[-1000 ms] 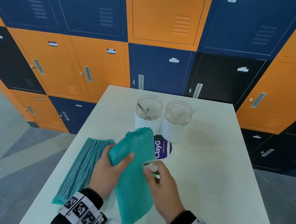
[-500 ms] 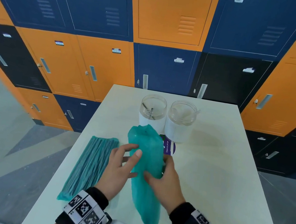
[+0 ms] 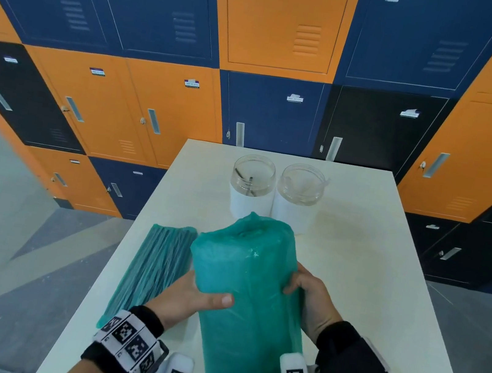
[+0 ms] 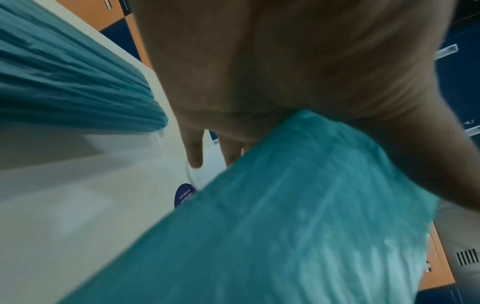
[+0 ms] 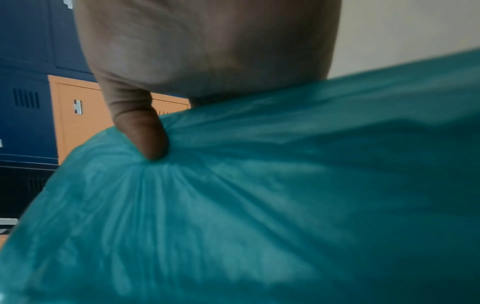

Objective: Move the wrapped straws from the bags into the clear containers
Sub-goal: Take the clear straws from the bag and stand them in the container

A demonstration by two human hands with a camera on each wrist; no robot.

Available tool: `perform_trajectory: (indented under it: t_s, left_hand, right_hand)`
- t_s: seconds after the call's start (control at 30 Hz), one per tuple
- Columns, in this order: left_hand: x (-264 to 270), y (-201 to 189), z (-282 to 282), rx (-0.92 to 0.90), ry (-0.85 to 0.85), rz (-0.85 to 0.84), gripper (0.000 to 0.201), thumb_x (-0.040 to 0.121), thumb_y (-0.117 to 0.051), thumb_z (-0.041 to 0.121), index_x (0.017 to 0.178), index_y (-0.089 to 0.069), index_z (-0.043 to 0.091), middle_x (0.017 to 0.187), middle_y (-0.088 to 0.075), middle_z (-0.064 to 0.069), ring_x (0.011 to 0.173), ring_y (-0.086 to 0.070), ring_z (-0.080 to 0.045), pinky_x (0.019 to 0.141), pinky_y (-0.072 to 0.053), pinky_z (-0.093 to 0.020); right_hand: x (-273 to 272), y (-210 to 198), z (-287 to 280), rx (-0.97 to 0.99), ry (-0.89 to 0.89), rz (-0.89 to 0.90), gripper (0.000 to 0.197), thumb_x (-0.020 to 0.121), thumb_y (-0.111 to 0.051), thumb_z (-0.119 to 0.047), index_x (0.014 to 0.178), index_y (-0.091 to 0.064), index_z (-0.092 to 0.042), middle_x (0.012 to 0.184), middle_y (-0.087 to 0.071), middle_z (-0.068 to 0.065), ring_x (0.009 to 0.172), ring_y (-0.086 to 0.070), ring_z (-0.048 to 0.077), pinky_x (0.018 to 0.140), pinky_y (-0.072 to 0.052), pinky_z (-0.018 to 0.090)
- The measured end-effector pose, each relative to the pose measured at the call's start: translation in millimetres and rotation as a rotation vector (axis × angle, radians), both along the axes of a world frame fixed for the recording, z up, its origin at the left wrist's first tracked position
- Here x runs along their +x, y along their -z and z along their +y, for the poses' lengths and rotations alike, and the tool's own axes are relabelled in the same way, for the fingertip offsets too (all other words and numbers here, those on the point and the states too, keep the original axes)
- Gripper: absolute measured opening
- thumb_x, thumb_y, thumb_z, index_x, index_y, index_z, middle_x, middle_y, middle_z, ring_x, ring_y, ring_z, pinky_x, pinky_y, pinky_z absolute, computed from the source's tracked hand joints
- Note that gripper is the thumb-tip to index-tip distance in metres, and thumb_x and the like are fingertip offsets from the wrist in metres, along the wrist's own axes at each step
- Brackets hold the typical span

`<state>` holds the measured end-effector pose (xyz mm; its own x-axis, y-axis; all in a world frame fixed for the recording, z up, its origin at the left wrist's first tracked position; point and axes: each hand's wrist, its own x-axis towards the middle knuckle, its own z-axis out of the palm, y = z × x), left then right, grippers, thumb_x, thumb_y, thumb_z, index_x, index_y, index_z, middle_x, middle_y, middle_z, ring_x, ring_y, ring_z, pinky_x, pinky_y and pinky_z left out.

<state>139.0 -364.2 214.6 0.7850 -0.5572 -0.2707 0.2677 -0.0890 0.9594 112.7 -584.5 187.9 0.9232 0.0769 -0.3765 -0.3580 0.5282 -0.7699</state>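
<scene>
Left grip: my left hand [image 3: 188,299] holds the teal bag [image 3: 248,303] from its left side, thumb laid across the front, fingers underneath.
Right grip: my right hand [image 3: 311,296] clasps the bag's right edge, thumb dug into the plastic.
Change: half a second ago the bag lay narrow between my hands; now it is raised, its broad face turned up toward me.
Second bag: the other bag [image 3: 155,265] lies flat on the table [image 3: 383,288], just left.
Containers: two clear containers [image 3: 252,187] stand beyond the bag's far end, side by side.
</scene>
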Motion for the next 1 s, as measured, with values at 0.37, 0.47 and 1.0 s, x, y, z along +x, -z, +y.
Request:
perform_trajectory:
  t_s: [0.37,0.47,1.0]
  left_hand:
    - [3.5,8.6,7.7,0.162,-0.159,-0.081,0.052,0.072,-0.083,0.016,0.119,-0.063,0.017,0.113,-0.073,0.003,0.104,-0.069,-0.013,0.083,-0.056,-0.026]
    - [5.1,10.8,8.7,0.228,-0.086,-0.116,0.053,0.070,-0.085,0.012,0.118,-0.063,0.018,0.111,-0.074,0.006,0.103,-0.069,-0.010,0.082,-0.055,-0.020]
    - [4.9,25.4,14.7,0.459,-0.172,-0.289,0.073,0.061,-0.092,0.022,0.114,-0.049,0.049,0.110,-0.068,0.020,0.105,-0.062,0.003,0.096,-0.051,-0.029]
  right_hand:
    - [-5.5,-6.3,1.5,-0.479,0.170,-0.116,0.027,0.086,-0.068,-0.010,0.113,-0.066,-0.015,0.109,-0.072,-0.001,0.106,-0.065,0.017,0.085,-0.052,0.023]
    - [-1.0,-22.3,1.1,-0.339,0.134,-0.227,0.039,0.086,-0.066,-0.014,0.123,-0.057,-0.017,0.118,-0.066,-0.007,0.109,-0.062,0.006,0.084,-0.050,0.017]
    - [1.5,-40.5,10.9,-0.559,0.084,-0.327,0.034,0.078,-0.075,-0.049,0.098,-0.067,-0.022,0.101,-0.066,-0.004,0.096,-0.061,0.008,0.087,-0.048,0.026]
